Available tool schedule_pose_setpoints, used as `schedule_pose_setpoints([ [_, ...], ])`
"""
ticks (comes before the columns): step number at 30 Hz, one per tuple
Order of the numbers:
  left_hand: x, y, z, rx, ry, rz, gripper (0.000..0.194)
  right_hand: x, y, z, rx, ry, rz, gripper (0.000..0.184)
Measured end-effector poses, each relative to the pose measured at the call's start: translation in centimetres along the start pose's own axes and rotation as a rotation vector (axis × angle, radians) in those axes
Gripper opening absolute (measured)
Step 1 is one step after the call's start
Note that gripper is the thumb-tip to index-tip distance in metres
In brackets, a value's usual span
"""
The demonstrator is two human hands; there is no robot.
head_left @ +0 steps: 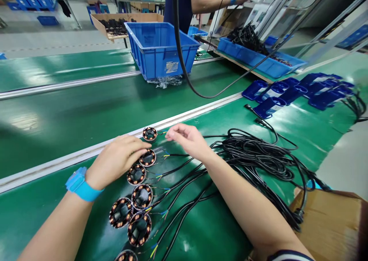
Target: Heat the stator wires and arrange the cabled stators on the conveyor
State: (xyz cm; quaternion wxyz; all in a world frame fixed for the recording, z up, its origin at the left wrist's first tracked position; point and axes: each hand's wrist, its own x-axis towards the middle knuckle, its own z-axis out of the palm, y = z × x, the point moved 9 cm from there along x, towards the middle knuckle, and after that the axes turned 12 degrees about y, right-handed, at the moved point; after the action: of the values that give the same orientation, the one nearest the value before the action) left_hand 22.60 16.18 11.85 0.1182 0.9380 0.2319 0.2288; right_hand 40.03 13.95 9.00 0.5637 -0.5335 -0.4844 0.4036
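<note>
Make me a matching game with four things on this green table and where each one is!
Things:
1. left hand
2. blue crate
3. cardboard box
4. cable bundle

Places:
A. bottom right corner
B. far side of the belt
C. on a copper coil ring
D. right of the right hand

Pairs: 1-C, 2-B, 3-A, 4-D

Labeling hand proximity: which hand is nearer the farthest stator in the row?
Right. The right hand has its fingertips just beside the farthest stator; the left hand sits lower, over the next one.
</note>
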Motion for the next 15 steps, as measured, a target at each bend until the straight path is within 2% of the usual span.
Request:
schedule_pose_setpoints([
  [1, 0.5, -0.5, -0.3, 0.062, 0.062, -0.007, 0.026, 0.6, -0.9, -0.8, -0.064, 0.091, -0.096, 0.03],
  [3, 1.6, -1.2, 0.1, 0.167, 0.093, -0.001, 0.026, 1.5, -1.8, -1.4, -0.206, 0.192, -0.241, 0.026],
  [5, 2.5, -1.5, 1.4, 0.213, 0.05, 0.014, 0.026, 2.4, -1.5, -1.0, -0.332, 0.189, -0.292, 0.025],
  [6, 2.8, -1.7, 2.0, 0.22, 0.023, 0.021, 0.026, 2.8, -0.8, -0.6, -0.378, 0.152, -0.274, 0.027],
  [9, 3.0, -2.0, 3.1, 0.196, -0.03, 0.024, 0.027, 3.3, 2.0, 0.8, -0.434, -0.025, -0.132, 0.039],
  [11, 2.8, -2.1, 3.3, 0.152, -0.071, 0.028, 0.029, 3.2, 3.3, 1.5, -0.332, -0.114, -0.017, 0.045],
  [13, 2.6, -2.1, 3.4, 0.115, -0.124, 0.026, 0.036, 3.0, 4.2, 1.6, -0.149, -0.112, 0.142, 0.042],
  [15, 2.4, -2.0, 3.4, 0.097, -0.172, 0.026, 0.042, 2.6, 5.2, 1.6, -0.008, -0.069, 0.319, 0.031],
])
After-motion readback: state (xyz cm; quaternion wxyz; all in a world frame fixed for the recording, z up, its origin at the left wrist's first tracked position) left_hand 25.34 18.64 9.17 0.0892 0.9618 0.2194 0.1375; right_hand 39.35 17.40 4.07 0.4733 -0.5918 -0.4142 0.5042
